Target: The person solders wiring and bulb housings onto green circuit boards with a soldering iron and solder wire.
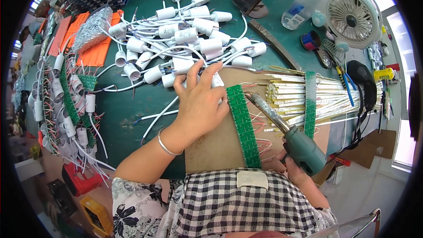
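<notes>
Fingers [192,75] of left hand [198,105]: spread, bent over a white lamp holder [217,80], palm down; can't tell if clamped on it. Right hand [294,169]: wrapped around green-handled tool [308,154], barrel slanting away and left, tip just beside far end of green circuit-board strip [243,128] on brown board [202,154]. Tight beyond left hand: lamp-holder heap [187,35]. Tight right of barrel: pale strip bundle [286,92]. Room: tabletop [128,143] left of left forearm. Right fingers mostly hidden by handle; tip contact unclear.
</notes>
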`<state>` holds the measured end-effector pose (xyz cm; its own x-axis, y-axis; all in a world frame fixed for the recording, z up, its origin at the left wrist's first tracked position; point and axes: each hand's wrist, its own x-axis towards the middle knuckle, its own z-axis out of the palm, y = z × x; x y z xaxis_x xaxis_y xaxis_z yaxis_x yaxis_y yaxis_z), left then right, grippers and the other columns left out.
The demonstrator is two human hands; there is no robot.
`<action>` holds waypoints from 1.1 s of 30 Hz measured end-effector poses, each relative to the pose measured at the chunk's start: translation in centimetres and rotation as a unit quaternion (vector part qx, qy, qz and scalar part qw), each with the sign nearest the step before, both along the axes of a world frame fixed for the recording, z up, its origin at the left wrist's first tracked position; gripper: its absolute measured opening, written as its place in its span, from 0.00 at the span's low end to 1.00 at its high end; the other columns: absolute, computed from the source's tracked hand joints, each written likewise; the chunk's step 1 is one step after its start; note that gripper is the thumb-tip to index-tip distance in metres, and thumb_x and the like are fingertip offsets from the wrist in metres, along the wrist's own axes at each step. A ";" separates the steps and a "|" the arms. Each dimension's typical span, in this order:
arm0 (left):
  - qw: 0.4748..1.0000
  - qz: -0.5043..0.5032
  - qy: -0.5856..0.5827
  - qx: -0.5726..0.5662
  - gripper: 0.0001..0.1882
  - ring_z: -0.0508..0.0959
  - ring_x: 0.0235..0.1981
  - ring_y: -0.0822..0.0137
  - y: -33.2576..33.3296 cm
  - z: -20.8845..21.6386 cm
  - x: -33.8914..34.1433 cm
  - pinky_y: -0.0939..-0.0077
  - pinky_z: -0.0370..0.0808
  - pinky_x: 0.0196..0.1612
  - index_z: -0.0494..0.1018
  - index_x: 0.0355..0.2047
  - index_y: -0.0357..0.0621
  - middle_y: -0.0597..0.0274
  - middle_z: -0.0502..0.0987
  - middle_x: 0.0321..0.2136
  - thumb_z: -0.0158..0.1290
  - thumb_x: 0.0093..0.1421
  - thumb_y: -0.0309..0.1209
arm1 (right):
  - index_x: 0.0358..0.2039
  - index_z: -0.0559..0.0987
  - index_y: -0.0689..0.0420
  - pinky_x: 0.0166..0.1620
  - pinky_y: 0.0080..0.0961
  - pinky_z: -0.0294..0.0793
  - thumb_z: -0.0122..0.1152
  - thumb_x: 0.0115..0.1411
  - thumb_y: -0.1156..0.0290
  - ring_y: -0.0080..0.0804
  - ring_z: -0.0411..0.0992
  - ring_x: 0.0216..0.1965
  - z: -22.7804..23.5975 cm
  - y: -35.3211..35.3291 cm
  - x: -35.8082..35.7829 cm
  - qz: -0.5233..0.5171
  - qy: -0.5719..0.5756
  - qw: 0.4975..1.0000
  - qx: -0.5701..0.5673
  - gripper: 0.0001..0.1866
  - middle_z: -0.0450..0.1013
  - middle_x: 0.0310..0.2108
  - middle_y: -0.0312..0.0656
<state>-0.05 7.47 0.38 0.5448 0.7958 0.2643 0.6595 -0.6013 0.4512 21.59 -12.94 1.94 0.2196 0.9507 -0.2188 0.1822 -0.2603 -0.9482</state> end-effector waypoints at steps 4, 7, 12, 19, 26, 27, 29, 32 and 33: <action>1.000 0.015 0.016 0.022 0.04 0.56 0.58 0.50 -0.1 -0.6 0.0 0.46 0.49 0.51 0.76 0.19 0.50 0.59 0.64 0.55 0.56 0.44 0.34 | 0.53 0.64 0.62 0.36 0.21 0.69 0.49 0.56 0.74 0.25 0.69 0.28 -0.6 -0.4 0.7 0.063 -0.055 0.994 0.065 0.23 0.71 0.36 0.42; 0.999 0.011 -0.001 0.041 0.04 0.55 0.58 0.50 -0.3 -1.3 0.0 0.48 0.48 0.52 0.74 0.19 0.53 0.63 0.62 0.55 0.57 0.44 0.35 | 0.53 0.63 0.63 0.32 0.21 0.71 0.49 0.54 0.78 0.26 0.70 0.27 -0.7 -0.4 0.3 -0.013 -0.036 0.993 0.115 0.24 0.67 0.49 0.48; 0.998 -0.006 -0.057 0.033 0.08 0.54 0.58 0.49 -0.9 -0.3 -0.5 0.49 0.49 0.54 0.73 0.26 0.53 0.62 0.60 0.56 0.59 0.44 0.35 | 0.53 0.63 0.63 0.31 0.20 0.71 0.50 0.54 0.77 0.26 0.70 0.27 -0.8 -0.2 0.0 -0.033 0.073 0.988 0.134 0.24 0.67 0.49 0.47; 0.987 0.079 -0.084 0.110 0.09 0.72 0.40 0.54 8.7 3.5 -4.6 0.63 0.67 0.42 0.72 0.32 0.42 0.57 0.75 0.35 0.53 0.49 0.24 | 0.53 0.63 0.63 0.27 0.16 0.68 0.50 0.56 0.75 0.23 0.70 0.27 -0.8 0.3 0.1 -0.060 0.084 0.987 0.124 0.23 0.67 0.48 0.46; 0.992 0.001 0.071 0.106 0.15 0.71 0.44 0.55 14.5 2.1 -6.2 0.63 0.69 0.47 0.74 0.37 0.47 0.63 0.74 0.39 0.56 0.46 0.24 | 0.51 0.64 0.66 0.30 0.22 0.73 0.48 0.52 0.83 0.28 0.73 0.25 -0.5 0.5 -0.3 -0.124 0.127 0.976 0.127 0.22 0.69 0.46 0.50; 0.990 -0.005 0.088 0.110 0.16 0.70 0.45 0.56 14.5 2.3 -6.2 0.63 0.69 0.47 0.73 0.38 0.46 0.62 0.73 0.40 0.56 0.46 0.25 | 0.50 0.64 0.66 0.30 0.22 0.73 0.48 0.52 0.82 0.27 0.73 0.25 -0.9 0.3 0.2 -0.112 0.116 0.980 0.118 0.22 0.69 0.46 0.50; 0.989 -0.001 0.089 0.117 0.15 0.70 0.44 0.55 14.1 2.2 -6.4 0.63 0.69 0.47 0.73 0.38 0.44 0.61 0.73 0.40 0.56 0.46 0.25 | 0.50 0.64 0.65 0.29 0.21 0.73 0.48 0.52 0.82 0.27 0.73 0.25 -1.0 0.2 0.3 -0.097 0.107 0.983 0.109 0.22 0.70 0.45 0.50; 0.992 0.048 0.063 0.095 0.15 0.71 0.43 0.54 12.7 3.2 -6.3 0.63 0.69 0.46 0.72 0.39 0.42 0.57 0.73 0.40 0.55 0.48 0.25 | 0.50 0.64 0.65 0.29 0.21 0.73 0.49 0.53 0.81 0.27 0.73 0.25 -0.3 0.6 -0.4 -0.134 0.120 0.977 0.117 0.22 0.70 0.45 0.49; 0.993 0.094 0.036 0.067 0.16 0.71 0.42 0.53 11.8 3.9 -6.0 0.62 0.69 0.45 0.71 0.40 0.41 0.56 0.73 0.39 0.55 0.49 0.25 | 0.50 0.64 0.65 0.29 0.21 0.73 0.48 0.53 0.81 0.27 0.73 0.25 -0.1 0.7 -0.5 -0.135 0.123 0.976 0.119 0.21 0.70 0.45 0.49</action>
